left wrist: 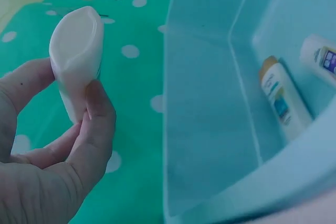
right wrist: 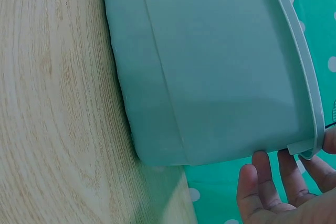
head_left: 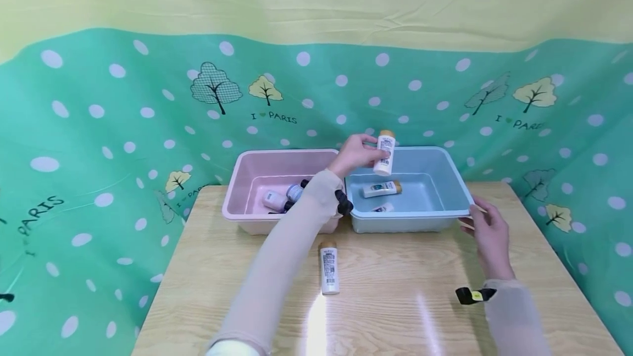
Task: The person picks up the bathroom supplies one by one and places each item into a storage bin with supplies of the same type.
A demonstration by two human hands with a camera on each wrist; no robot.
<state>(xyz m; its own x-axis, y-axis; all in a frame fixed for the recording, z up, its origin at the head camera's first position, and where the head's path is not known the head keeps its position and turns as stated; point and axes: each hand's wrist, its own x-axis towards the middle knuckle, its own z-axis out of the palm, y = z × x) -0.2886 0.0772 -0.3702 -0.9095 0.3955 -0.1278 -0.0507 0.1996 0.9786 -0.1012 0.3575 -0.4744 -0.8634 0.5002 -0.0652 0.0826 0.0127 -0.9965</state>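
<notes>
My left hand (head_left: 357, 154) pinches a white bottle with a gold cap (head_left: 384, 153) above the back left of the blue bin (head_left: 467, 194). The bottle stands cap up, its white base (left wrist: 76, 40) facing the left wrist camera. At the bin's front right corner, my right hand (head_left: 490, 235) holds the rim, with the thumb at the edge and fingers (right wrist: 262, 182) underneath. Inside the blue bin lie a gold-capped white bottle (head_left: 381, 189) and another white bottle (head_left: 383, 207), partly hidden by the front wall.
To the left stands a pink bin (head_left: 234, 191) holding several dark-capped bottles (head_left: 275, 200), partly covered by my left sleeve. Another gold-capped white bottle (head_left: 329, 269) lies on the wooden table (head_left: 395, 273) in front of the bins. A patterned green curtain (head_left: 346, 92) hangs behind.
</notes>
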